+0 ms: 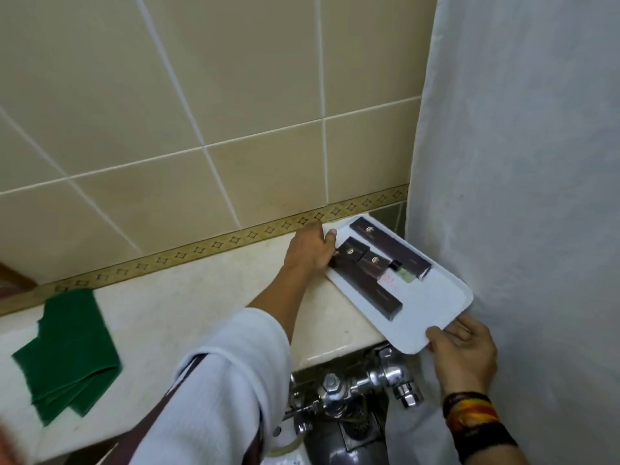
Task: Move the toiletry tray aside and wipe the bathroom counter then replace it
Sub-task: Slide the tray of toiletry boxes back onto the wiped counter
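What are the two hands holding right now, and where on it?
Both grip the white tray: left hand on its far rim by the wall, right hand on its near corner overhanging the counter.

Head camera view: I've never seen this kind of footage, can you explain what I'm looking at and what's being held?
This is one wide-angle camera worn on a person's head, looking down at their bare hands; there is no robot. Both hands grip a white tray: the left hand at its far end by the tiled wall, the right hand at its near corner, which overhangs the pale counter. Dark toiletry boxes lie on the tray. A folded green cloth rests on the counter at left. A white curtain hangs at right.
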Tool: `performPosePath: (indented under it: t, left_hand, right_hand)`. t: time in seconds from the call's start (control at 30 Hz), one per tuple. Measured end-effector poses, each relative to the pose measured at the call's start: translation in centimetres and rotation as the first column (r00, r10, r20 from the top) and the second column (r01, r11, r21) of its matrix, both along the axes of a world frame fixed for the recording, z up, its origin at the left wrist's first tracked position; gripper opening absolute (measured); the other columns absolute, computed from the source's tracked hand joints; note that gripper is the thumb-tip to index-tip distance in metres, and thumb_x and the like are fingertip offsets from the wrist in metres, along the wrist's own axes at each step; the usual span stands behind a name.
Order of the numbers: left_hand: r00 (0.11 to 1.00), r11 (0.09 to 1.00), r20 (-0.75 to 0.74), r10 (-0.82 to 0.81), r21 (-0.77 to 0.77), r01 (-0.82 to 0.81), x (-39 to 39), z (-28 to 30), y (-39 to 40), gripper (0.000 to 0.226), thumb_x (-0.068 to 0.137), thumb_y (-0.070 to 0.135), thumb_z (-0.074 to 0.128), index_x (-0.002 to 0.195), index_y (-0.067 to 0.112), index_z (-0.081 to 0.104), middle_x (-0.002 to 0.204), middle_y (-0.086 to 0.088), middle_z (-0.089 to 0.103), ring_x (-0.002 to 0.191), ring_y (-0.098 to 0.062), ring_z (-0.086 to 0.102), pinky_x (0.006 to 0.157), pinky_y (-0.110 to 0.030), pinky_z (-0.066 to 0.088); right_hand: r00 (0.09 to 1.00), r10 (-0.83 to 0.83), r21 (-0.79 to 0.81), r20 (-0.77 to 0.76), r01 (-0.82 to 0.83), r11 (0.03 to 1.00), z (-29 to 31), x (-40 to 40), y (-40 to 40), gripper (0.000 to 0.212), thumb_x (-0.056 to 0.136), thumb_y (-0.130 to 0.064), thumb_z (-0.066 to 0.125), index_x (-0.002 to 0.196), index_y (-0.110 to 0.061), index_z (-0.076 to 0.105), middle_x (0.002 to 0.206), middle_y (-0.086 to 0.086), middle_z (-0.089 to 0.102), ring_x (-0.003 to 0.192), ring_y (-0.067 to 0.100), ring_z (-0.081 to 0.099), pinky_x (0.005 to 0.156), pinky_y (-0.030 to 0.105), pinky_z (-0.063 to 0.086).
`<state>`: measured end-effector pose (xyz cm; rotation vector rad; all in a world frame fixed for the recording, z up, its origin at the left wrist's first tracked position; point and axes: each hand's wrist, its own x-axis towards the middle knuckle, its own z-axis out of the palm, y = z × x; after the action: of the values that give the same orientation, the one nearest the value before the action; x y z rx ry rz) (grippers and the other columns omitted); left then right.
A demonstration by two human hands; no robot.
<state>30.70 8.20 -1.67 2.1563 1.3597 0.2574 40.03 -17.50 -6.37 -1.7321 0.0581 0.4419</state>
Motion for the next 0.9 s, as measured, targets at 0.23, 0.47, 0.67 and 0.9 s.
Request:
performPosePath:
  t: [0.23, 0.47, 0.67, 0.9]
  left_hand:
    - [0.93, 0.934, 0.106, 0.353, -0.097, -0.344, -2.0, -0.1, -0.3, 0.043, 0.099, 0.036, 0.046, 0.109, 0.002, 0.07, 0.121, -0.022, 0.071, 0.113, -0.041, 0.064, 0.098, -0.043, 0.052]
    - [0.68, 0.705, 0.191, 0.708, -0.136, -0.696, -17.4, 2.3, 0.9, 0.041, 0.1, 0.033, 0.052, 0.12, 0.002, 0.07, 0.132, -0.026, 0.067, 0.122, -0.044, 0.062, 0.103, -0.042, 0.047]
    - [0.541, 0.558, 0.138, 0.83, -0.16, -0.814, -26.0, 2.2, 1.1, 0.043, 0.098, 0.034, 0.05, 0.117, 0.0, 0.069, 0.126, -0.028, 0.068, 0.114, -0.048, 0.063, 0.097, -0.046, 0.049]
    - [0.564, 0.634, 0.301, 0.769, -0.252, -0.731, -30.0, 2.3, -0.1, 0.027, 0.095, 0.025, 0.055, 0.111, 0.011, 0.072, 0.127, -0.017, 0.07, 0.105, -0.033, 0.063, 0.094, -0.036, 0.048]
  right_hand:
    - [0.984, 0.16, 0.08, 0.081, -0.166, 0.983, 2.3, 0.8, 1.7, 0.052, 0.079, 0.006, 0.068, 0.124, -0.02, 0.068, 0.093, -0.011, 0.072, 0.082, 0.002, 0.069, 0.074, 0.022, 0.057]
    - [0.907, 0.397, -0.058, 0.139, -0.393, 0.918, 6.0, -4.8, 12.0, 0.033, 0.082, 0.005, 0.062, 0.112, -0.002, 0.075, 0.106, 0.014, 0.076, 0.091, 0.026, 0.069, 0.084, 0.026, 0.051]
    - [0.798, 0.585, -0.203, 0.142, -0.556, 0.806, 5.4, -11.3, 19.2, 0.032, 0.086, 0.004, 0.054, 0.107, -0.003, 0.077, 0.109, 0.017, 0.077, 0.101, 0.035, 0.07, 0.08, 0.026, 0.049]
    - [0.813, 0.551, -0.338, 0.192, -0.472, 0.814, 3.8, -12.8, 19.8, 0.034, 0.089, -0.002, 0.057, 0.121, -0.003, 0.07, 0.123, 0.02, 0.071, 0.118, 0.037, 0.063, 0.101, 0.036, 0.047]
